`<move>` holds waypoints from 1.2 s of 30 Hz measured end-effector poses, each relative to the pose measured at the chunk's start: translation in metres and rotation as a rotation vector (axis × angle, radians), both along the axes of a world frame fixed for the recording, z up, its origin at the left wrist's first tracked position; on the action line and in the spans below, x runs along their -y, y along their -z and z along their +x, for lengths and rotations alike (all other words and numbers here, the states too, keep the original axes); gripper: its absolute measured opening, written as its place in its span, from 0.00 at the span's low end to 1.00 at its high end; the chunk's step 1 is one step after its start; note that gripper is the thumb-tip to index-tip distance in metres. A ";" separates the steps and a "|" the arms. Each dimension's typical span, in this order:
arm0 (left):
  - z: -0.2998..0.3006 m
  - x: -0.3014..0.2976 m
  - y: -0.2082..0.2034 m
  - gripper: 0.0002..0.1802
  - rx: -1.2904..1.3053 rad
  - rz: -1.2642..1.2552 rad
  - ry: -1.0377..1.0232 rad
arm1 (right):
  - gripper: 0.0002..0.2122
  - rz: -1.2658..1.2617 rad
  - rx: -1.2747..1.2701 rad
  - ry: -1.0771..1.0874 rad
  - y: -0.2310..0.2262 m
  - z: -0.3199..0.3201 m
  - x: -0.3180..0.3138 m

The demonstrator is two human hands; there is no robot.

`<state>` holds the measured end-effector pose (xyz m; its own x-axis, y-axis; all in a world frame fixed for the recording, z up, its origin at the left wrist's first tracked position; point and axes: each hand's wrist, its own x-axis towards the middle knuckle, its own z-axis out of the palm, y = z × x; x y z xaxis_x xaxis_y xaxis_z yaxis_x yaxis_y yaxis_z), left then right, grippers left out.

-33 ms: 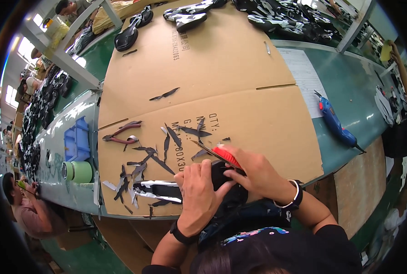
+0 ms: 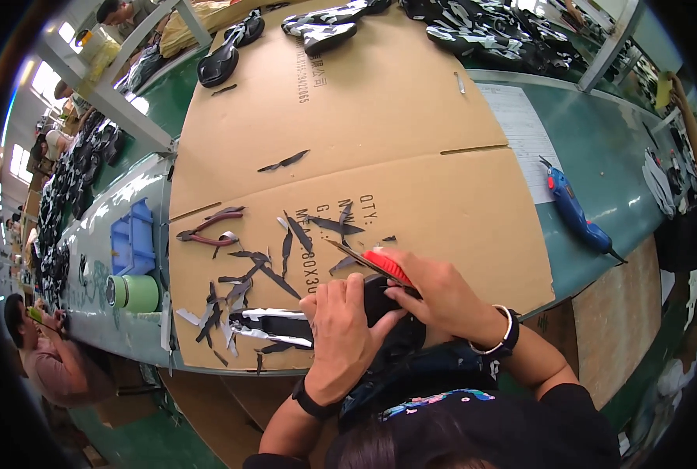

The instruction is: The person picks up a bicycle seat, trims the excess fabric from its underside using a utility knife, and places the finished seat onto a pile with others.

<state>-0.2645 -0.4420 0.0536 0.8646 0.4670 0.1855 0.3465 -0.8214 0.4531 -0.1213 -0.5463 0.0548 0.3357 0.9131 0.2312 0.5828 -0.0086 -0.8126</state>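
Your left hand (image 2: 337, 328) is clasping the long black piece with white edging (image 2: 274, 327), thumb and fingers partly spread, at the near edge of the flat tan cardboard sheet (image 2: 411, 172) covering the worktop (image 2: 598, 141). Your right hand (image 2: 438, 293) is curling tightly around the red-handled tool with a pointed metal blade (image 2: 386, 266). Thin black scraps (image 2: 264, 273) are lying nearby.

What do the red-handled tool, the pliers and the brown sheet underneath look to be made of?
Red-handled tool: handle probably plastic or rubber, from its bright, even red; the thin, pointed end looks like metal.
Pliers: dark, likely steel head, given its greyish tone; dull red handles, perhaps plastic-coated.
Brown sheet: matt cardboard, likely corrugated, judging by its crease, slots and printing.
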 end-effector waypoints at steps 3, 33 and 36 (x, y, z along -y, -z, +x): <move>0.000 0.000 0.002 0.37 0.010 -0.030 -0.014 | 0.25 -0.014 0.039 -0.036 0.005 0.006 -0.004; 0.037 -0.003 0.013 0.07 0.278 -0.237 0.113 | 0.26 -0.469 0.293 -0.031 -0.010 0.021 0.075; 0.035 -0.008 0.011 0.06 0.301 -0.309 0.145 | 0.27 -0.511 0.216 0.034 -0.011 0.005 0.094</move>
<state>-0.2296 -0.4338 0.0428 0.8539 0.4182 0.3097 0.0534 -0.6623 0.7473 -0.1164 -0.6404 0.0655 0.3612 0.9166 -0.1715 0.7280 -0.3921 -0.5624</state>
